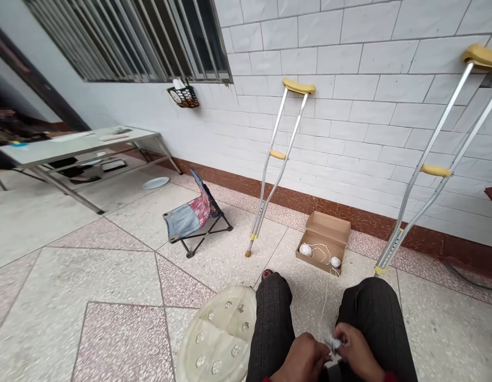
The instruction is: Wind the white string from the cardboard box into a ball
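Note:
My left hand (299,361) and my right hand (357,353) meet low between my knees, with their fingers pinching a small white wad of thread (332,344). A thin white strand (324,300) rises from the wad across the floor towards an open cardboard box (323,243). Two white balls of thread lie in that box, one at the left (305,249) and one at the right (335,262). Loose thread trails between them. Part of the wad is hidden by my fingers.
Dark trousered knees (373,313) flank my hands. A pale round plastic cover (217,334) lies at my left. Two aluminium crutches (277,159) (432,164) lean on the tiled wall. A folding stool (193,212), a plate (155,183) and a metal table (74,146) stand further left.

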Demonstrator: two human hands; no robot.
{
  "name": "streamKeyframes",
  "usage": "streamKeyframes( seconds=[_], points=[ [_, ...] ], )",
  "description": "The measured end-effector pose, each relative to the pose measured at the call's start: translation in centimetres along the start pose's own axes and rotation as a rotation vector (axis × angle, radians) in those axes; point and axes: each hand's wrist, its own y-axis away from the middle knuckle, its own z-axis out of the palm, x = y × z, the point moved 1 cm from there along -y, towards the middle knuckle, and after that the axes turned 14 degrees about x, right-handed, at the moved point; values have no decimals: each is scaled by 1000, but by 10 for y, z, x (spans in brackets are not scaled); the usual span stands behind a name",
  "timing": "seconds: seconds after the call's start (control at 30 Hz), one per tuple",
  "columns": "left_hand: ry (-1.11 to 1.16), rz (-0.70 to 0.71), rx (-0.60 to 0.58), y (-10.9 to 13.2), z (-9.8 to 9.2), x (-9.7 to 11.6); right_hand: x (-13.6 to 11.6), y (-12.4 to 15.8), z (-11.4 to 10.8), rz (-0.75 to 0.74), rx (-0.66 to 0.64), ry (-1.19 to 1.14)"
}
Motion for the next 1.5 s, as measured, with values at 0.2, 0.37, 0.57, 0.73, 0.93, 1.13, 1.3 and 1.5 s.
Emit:
streamKeyframes(
  seconds=[0.2,0.37,0.57,0.73,0.93,1.13,1.3,1.5],
  points=[
    [-29,23,26,-15,-4,-11,9,24,10,213,-372,-197],
    [100,-133,21,-15,3,-18,-34,25,3,359,-358,-472],
    [313,-256,8,-1,25,-21,-58,15,-10,417,-169,-607],
    [286,-248,6,1,32,-20,-52,2,-9,419,-35,-618],
    [237,-210,-26,-1,25,-13,-71,-8,-11,235,-9,-431],
    [19,-27,15,-6,-5,4,-56,-24,-15,-24,126,-12],
    [-147,58,52,-21,-27,-1,-37,5,0,-104,-186,20],
    [45,-57,54,-23,-17,-6,-67,14,-11,267,-290,-457]
  ],
)
